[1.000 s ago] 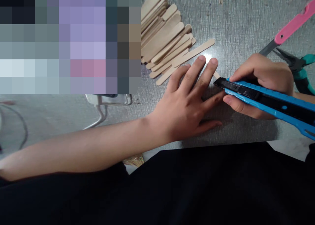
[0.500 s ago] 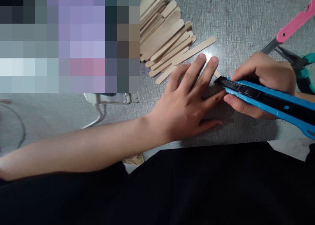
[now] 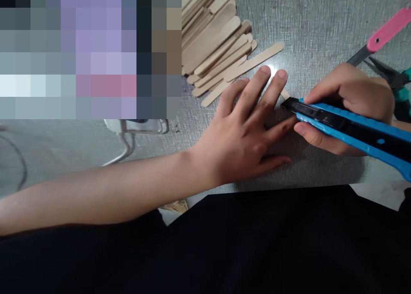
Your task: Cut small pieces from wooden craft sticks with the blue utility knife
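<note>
My left hand lies palm down on the table with its fingers spread. Just past its fingertips shows the pale end of a craft stick; the rest is hidden under the hand. My right hand is closed around a blue and black utility knife, thumb on one side and fingers on the other. The knife's dark tip is beside that stick end, close to the left fingers; whether the blade touches the wood I cannot tell.
Loose wooden craft sticks form a pile beyond my left hand. A pink-handled tool with a grey metal part and teal-handled pliers lie past my right hand. A white cable and part of a device are at left; the upper left is pixelated.
The view has shifted slightly, so the pile, pink tool and pliers appear a little displaced. My left hand stays flat, and my right hand keeps the utility knife at nearly the same spot.
</note>
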Demonstrator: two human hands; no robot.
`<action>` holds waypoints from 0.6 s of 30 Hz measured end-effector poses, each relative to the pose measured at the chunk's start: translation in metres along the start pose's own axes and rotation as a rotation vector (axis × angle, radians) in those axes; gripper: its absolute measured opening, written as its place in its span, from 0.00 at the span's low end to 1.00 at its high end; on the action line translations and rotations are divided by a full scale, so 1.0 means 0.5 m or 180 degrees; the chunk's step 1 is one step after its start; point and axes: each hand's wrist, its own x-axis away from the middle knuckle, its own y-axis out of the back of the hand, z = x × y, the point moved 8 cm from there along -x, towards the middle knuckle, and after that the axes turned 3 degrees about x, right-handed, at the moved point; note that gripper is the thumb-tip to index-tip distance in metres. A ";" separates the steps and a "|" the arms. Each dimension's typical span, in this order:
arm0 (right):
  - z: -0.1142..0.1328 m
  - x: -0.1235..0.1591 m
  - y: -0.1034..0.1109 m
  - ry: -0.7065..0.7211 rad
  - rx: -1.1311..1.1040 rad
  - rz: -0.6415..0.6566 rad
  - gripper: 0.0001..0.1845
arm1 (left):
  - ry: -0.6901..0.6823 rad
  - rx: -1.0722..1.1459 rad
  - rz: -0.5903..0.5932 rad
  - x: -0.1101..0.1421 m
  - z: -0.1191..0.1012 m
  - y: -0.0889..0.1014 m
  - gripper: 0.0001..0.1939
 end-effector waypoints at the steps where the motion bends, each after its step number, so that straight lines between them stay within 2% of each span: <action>1: -0.003 -0.002 -0.001 -0.0028 -0.0017 0.0037 0.15 | 0.0002 0.0015 0.0002 0.000 0.000 0.000 0.40; 8: -0.041 -0.006 -0.029 -0.0091 -0.0364 0.0767 0.17 | 0.0148 0.0149 0.0067 0.000 0.006 -0.005 0.42; 18: -0.045 -0.010 -0.033 -0.0186 -0.0450 0.0942 0.19 | 0.0114 0.0053 0.0108 -0.001 0.003 -0.005 0.42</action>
